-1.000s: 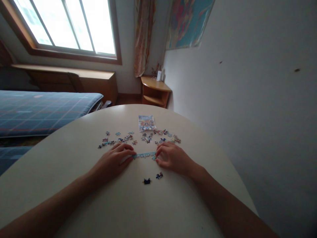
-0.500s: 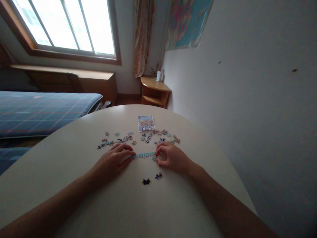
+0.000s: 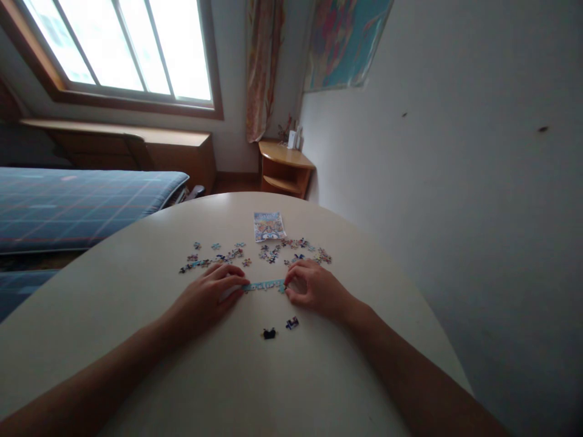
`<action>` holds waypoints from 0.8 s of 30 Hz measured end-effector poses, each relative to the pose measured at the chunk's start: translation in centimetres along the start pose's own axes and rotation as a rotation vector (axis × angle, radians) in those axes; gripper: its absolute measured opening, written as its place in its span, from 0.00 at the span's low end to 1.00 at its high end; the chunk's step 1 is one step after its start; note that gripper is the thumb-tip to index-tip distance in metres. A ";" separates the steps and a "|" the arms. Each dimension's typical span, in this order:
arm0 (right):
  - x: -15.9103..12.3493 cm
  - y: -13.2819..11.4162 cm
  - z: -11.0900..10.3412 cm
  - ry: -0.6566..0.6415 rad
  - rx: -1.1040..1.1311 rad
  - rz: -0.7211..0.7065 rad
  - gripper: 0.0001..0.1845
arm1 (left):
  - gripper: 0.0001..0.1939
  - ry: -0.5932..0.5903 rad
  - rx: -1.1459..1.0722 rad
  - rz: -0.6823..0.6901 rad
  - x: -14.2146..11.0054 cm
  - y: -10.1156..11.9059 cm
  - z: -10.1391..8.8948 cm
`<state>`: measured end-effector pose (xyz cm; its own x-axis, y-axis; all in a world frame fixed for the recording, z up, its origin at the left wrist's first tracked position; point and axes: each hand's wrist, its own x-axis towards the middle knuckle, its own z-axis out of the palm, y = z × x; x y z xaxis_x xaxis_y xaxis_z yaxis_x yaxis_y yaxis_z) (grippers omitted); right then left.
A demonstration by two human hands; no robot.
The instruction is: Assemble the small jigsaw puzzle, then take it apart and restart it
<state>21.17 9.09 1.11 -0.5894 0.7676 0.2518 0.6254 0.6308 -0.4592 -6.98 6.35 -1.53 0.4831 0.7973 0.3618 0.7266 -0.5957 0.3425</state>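
A narrow light-blue strip of joined jigsaw pieces (image 3: pixel 265 284) lies across the table between my hands. My left hand (image 3: pixel 218 286) has its thumb and fingers closed on the strip's left end. At the right end, a light-blue jigsaw piece (image 3: pixel 282 286) is pinched between the thumb and fingers of my right hand (image 3: pixel 310 284). That piece sits against the strip; whether it is locked in cannot be made out. Nearer to me lie a dark jigsaw piece (image 3: pixel 269 334) and a dark, patterned jigsaw piece (image 3: pixel 292 323), both apart from my hands.
Loose jigsaw pieces (image 3: pixel 234 254) are scattered beyond my left hand, with more pieces (image 3: pixel 296 243) beyond my right. A printed picture sheet (image 3: pixel 268 226) lies behind them on the round white table (image 3: pixel 218 209). A plaid mattress (image 3: pixel 91 203) is at left, a white wall (image 3: pixel 455 182) at right.
The piece in my right hand has moved slightly away from me, from just below the strip's right end to nearly level with it. My left hand stays on the strip.
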 end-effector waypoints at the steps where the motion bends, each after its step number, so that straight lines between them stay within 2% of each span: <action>1: 0.0 0.0 0.0 0.000 -0.009 0.001 0.06 | 0.12 -0.002 0.000 -0.001 0.0 0.0 0.0; 6: -0.1 0.0 0.1 0.008 -0.042 -0.028 0.10 | 0.12 -0.005 0.001 0.003 0.0 -0.1 0.0; 12: -0.1 0.6 0.2 0.006 -0.013 -0.134 0.05 | 0.11 0.008 0.004 0.002 0.1 0.1 -0.1; 24: 0.0 0.6 -0.6 -0.035 0.007 -0.187 0.05 | 0.12 0.014 -0.005 -0.006 0.0 0.1 -0.1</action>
<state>21.90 9.54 1.35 -0.7127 0.6323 0.3038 0.4995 0.7614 -0.4132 -6.94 6.30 -1.45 0.4719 0.7993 0.3720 0.7269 -0.5915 0.3489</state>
